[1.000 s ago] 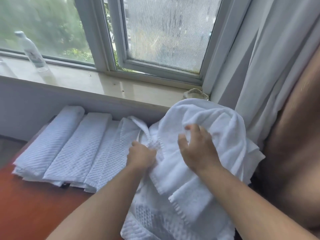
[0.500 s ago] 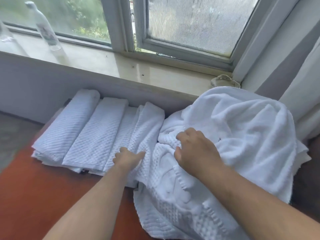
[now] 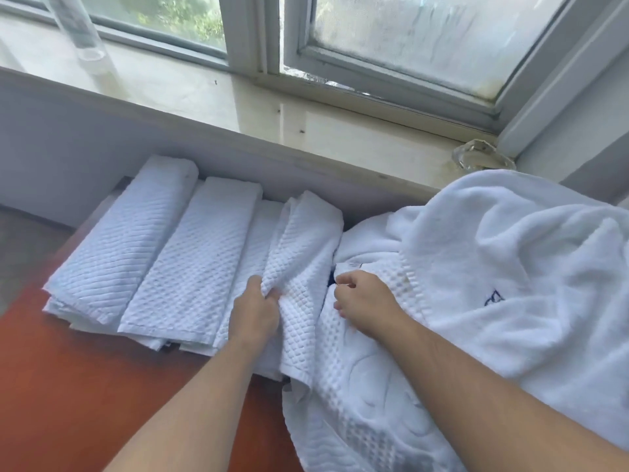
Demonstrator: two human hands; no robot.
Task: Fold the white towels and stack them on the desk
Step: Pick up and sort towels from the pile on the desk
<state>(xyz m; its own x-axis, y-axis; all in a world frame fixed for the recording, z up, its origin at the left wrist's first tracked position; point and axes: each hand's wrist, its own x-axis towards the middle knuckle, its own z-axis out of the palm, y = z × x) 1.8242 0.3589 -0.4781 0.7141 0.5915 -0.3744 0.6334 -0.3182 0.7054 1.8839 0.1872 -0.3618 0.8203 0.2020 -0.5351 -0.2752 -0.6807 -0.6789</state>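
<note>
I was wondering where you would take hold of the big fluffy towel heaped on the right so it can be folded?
Probably by its banded hem, where the woven border runs beside the right hand. The fluffy towel is a loose heap, so its middle would only bunch up, while that edge is exposed and straight. Come from the near side, over the waffle towel, and set the grip on the edge.
</note>
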